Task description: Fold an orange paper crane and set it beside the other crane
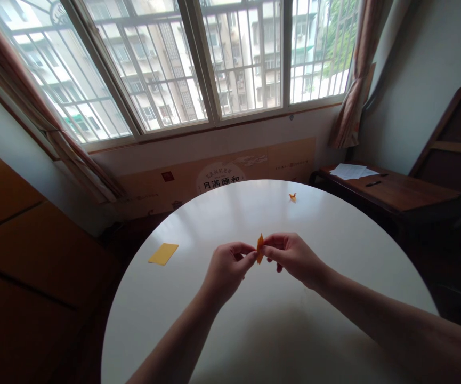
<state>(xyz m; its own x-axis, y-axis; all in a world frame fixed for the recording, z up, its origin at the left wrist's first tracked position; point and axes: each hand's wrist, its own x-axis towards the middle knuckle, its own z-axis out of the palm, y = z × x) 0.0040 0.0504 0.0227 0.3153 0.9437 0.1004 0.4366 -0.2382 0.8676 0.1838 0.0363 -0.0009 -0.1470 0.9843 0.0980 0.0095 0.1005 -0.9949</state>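
Folded orange paper (260, 248) partly hidden by hands (224, 269), white tabletop (334, 240) cut off below

Backlit by daylight through the windows (170, 69), washed out to near white in places outside. Dim indoors, nearly black around the wooden panels (10, 266) at left. Glossy with pale reflections across the far tabletop (222, 210), softly shadowed toward the near side. Stretched and slanted at the edges; slightly soft in fine detail.
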